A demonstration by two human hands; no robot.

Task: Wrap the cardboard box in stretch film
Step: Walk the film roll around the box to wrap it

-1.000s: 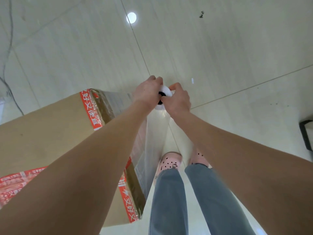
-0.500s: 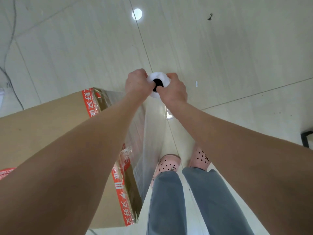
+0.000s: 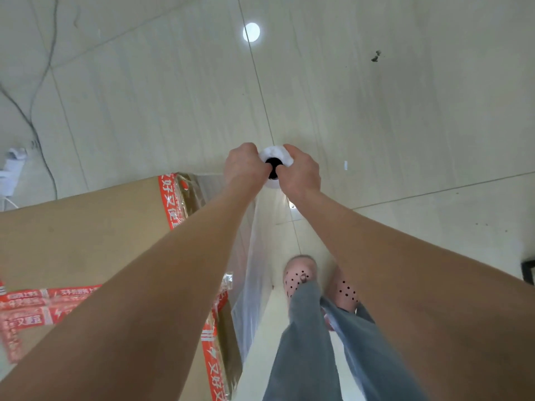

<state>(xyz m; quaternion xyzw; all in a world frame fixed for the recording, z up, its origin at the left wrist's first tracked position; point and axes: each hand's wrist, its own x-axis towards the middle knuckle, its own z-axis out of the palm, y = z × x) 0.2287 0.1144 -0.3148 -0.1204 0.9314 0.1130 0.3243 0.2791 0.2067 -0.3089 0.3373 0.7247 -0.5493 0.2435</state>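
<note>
Cardboard box [image 3: 86, 241] stands on the floor [image 3: 405, 111] at left. Stretch film roll [image 3: 275, 153] is just off the box's far right corner, held between the left hand [image 3: 244, 167] and right hand [image 3: 302, 175]. Film sheet [image 3: 252, 270] runs from the roll along the box's right face. Feet [image 3: 299, 277] stand right of the sheet. Cable [image 3: 37, 131] lies behind the box, far left.
</note>
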